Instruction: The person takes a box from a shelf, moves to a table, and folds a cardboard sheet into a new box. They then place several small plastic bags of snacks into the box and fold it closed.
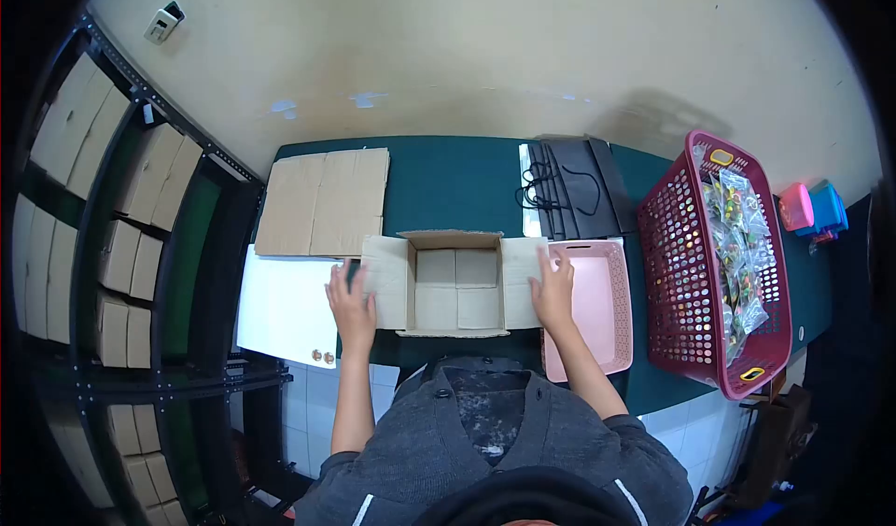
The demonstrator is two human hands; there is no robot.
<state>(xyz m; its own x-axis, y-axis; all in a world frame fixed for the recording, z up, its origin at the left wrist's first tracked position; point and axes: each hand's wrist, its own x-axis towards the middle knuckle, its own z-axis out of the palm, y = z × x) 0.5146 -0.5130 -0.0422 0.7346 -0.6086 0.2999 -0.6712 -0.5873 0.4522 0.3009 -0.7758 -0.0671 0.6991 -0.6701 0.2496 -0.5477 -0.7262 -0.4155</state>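
An open cardboard box (456, 281) stands on the green table in front of me, its side flaps folded outward and nothing visible inside. My left hand (352, 308) is at the outer edge of the left flap, fingers apart. At the right flap's outer edge is my right hand (553, 288), its fingers also spread, partly over the rim of a pink tray (597, 307). Neither hand grips anything. Flat cardboard pieces (323, 203) lie beyond my left hand, over a white sheet or board (285, 307).
Black bags with cords (583, 188) lie at the back. A maroon basket (681, 274) on the right holds small plastic packets (737, 237). Pink and blue containers (812, 209) are beyond it. At the left, a dark metal rack (140, 377) holds many cardboard boxes.
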